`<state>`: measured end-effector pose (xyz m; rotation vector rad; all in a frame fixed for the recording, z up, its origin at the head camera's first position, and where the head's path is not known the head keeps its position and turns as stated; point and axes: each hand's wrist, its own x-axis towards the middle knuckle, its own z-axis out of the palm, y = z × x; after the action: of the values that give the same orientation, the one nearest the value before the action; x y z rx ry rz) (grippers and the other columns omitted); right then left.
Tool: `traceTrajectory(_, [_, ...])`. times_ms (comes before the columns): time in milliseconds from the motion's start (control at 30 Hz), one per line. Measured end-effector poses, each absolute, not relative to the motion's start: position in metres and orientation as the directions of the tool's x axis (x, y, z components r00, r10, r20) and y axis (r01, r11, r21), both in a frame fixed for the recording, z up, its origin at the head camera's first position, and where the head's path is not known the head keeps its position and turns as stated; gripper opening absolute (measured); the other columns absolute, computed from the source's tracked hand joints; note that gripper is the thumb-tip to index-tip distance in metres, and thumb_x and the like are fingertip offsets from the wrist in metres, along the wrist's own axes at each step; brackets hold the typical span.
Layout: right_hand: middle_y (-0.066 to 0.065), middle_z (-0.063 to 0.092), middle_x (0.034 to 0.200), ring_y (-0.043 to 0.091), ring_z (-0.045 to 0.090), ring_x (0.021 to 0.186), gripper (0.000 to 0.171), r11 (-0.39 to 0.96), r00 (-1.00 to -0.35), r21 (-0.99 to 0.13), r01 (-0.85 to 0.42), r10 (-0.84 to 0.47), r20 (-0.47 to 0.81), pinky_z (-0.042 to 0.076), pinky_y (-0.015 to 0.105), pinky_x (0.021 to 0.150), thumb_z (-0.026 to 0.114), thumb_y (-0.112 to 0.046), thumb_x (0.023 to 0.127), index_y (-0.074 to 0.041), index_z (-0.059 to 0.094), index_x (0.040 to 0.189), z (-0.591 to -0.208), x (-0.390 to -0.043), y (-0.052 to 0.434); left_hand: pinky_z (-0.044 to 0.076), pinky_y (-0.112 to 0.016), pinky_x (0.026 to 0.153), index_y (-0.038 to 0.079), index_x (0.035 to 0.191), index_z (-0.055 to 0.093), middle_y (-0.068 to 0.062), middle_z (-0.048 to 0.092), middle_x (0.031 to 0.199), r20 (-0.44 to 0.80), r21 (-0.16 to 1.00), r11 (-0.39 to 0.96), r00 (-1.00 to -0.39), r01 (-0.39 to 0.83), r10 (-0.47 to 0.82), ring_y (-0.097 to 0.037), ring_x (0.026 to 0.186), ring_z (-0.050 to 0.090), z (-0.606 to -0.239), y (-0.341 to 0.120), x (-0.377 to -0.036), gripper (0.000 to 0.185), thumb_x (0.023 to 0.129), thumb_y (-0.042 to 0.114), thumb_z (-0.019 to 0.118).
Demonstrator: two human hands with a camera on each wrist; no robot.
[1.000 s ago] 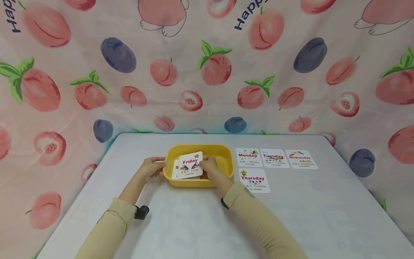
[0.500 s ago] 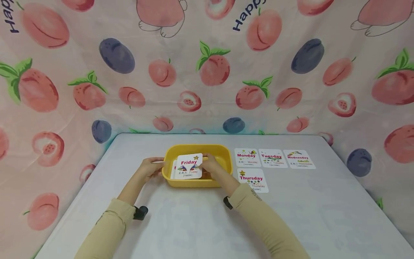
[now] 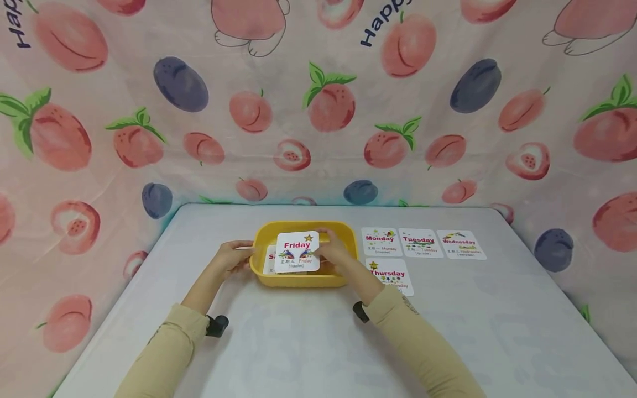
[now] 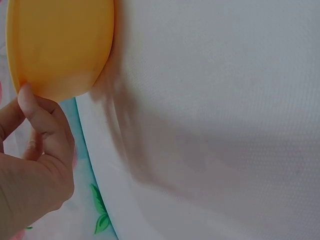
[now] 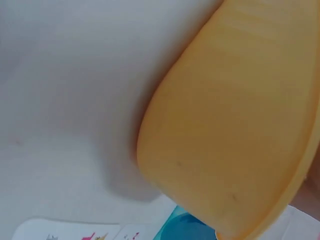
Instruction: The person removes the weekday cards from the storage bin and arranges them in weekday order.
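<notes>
My right hand (image 3: 334,251) is pinching the Friday card (image 3: 297,251) by its right edge, holding it up over the yellow tub (image 3: 304,278). My left hand (image 3: 234,257) curls round the tub's left rim. Another card (image 3: 271,257) sits in the tub, mostly hidden. Monday (image 3: 381,242), Tuesday (image 3: 420,242) and Wednesday (image 3: 461,244) lie in a row just right of the tub, Thursday (image 3: 389,274) below Monday, with bare table (image 3: 497,320) beside it

Both arms in beige sleeves reach forward from the near side — the left hand (image 3: 233,257) has its fingers curled at the left, and the right hand (image 3: 332,253) pinches with thumb and fingers.
</notes>
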<state>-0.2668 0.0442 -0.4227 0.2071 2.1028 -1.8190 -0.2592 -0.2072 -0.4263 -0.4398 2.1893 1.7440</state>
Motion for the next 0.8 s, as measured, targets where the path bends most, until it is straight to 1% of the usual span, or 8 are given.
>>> traceTrajectory(167, [0.017, 0.056, 0.123, 0.021, 0.055, 0.077, 0.061, 0.172, -0.928, -0.927, 0.333, -0.115, -0.354, 0.052, 0.021, 0.059, 0.056, 0.007, 0.085, -0.023, 0.04, 0.136, -0.417, -0.263, 0.051, 0.05, -0.017, 0.056, 0.0, 0.137, 0.044, 0.001, 0.06, 0.077, -0.425, 0.879, 0.216, -0.904, -0.426, -0.05, -0.004, 0.056, 0.053, -0.425, -0.207, -0.259, 0.046, 0.094, 0.012, 0.056])
traceTrajectory(367, [0.018, 0.056, 0.124, 0.021, 0.059, 0.081, 0.06, 0.21, -0.934, -0.928, 0.309, -0.118, -0.338, 0.054, 0.023, 0.062, 0.056, 0.004, 0.087, -0.024, 0.039, 0.137, -0.41, -0.259, 0.061, 0.051, -0.018, 0.057, 0.0, 0.137, 0.044, -0.001, 0.061, 0.081, -0.425, 0.879, 0.218, -0.904, -0.424, -0.048, -0.004, 0.057, 0.054, -0.426, -0.207, -0.259, 0.046, 0.094, 0.012, 0.056])
traceTrajectory(567, [0.019, 0.057, 0.117, 0.018, 0.058, 0.076, 0.061, 0.232, -0.942, -0.937, 0.262, -0.15, -0.3, 0.052, 0.022, 0.059, 0.055, 0.004, 0.087, -0.022, 0.037, 0.139, -0.405, -0.254, 0.076, 0.051, -0.018, 0.057, 0.0, 0.137, 0.044, -0.001, 0.061, 0.081, -0.423, 0.88, 0.218, -0.905, -0.423, -0.049, -0.004, 0.057, 0.054, -0.426, -0.206, -0.259, 0.046, 0.094, 0.011, 0.056])
traceTrajectory(667, [0.019, 0.056, 0.116, 0.018, 0.057, 0.075, 0.062, 0.226, -0.943, -0.939, 0.259, -0.152, -0.296, 0.05, 0.022, 0.058, 0.055, 0.004, 0.086, -0.021, 0.037, 0.14, -0.402, -0.25, 0.084, 0.051, -0.018, 0.058, 0.0, 0.137, 0.043, -0.001, 0.061, 0.08, -0.43, 0.874, 0.227, -0.902, -0.429, -0.049, -0.004, 0.057, 0.053, -0.425, -0.207, -0.259, 0.046, 0.094, 0.012, 0.055])
traceTrajectory(800, [0.021, 0.052, 0.124, 0.02, 0.058, 0.08, 0.062, 0.199, -0.934, -0.936, 0.289, -0.155, -0.321, 0.053, 0.024, 0.061, 0.055, 0.003, 0.087, -0.023, 0.036, 0.14, -0.399, -0.246, 0.094, 0.051, -0.019, 0.058, 0.001, 0.138, 0.043, -0.001, 0.061, 0.081, -0.44, 0.868, 0.232, -0.897, -0.439, -0.051, -0.005, 0.057, 0.053, -0.424, -0.207, -0.26, 0.047, 0.095, 0.013, 0.056])
